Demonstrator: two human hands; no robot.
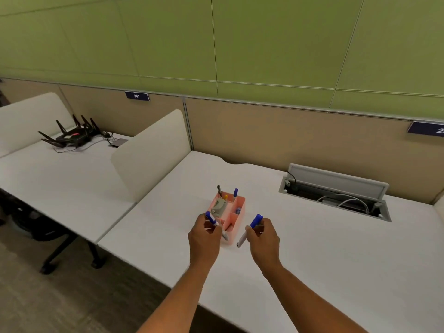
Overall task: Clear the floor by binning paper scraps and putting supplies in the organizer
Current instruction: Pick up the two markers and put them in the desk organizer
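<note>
A pink organizer [240, 207] with several compartments stands on the white desk [312, 248]. It holds a grey stapler, a blue-capped marker standing upright at the back, a dark clip and small items. My left hand [204, 239] grips a blue-capped marker [214, 223] just at the organizer's near left corner. My right hand [263, 236] grips another blue-capped marker [249, 230], tilted, just right of the organizer's near end. Both hands hover above the desk. No paper scraps or bin are in view.
An open cable hatch [336, 195] with wires sits at the desk's back right. A white divider panel [153, 152] separates this desk from the left one, which carries a black router [72, 135]. A chair base [67, 255] stands on the floor at left.
</note>
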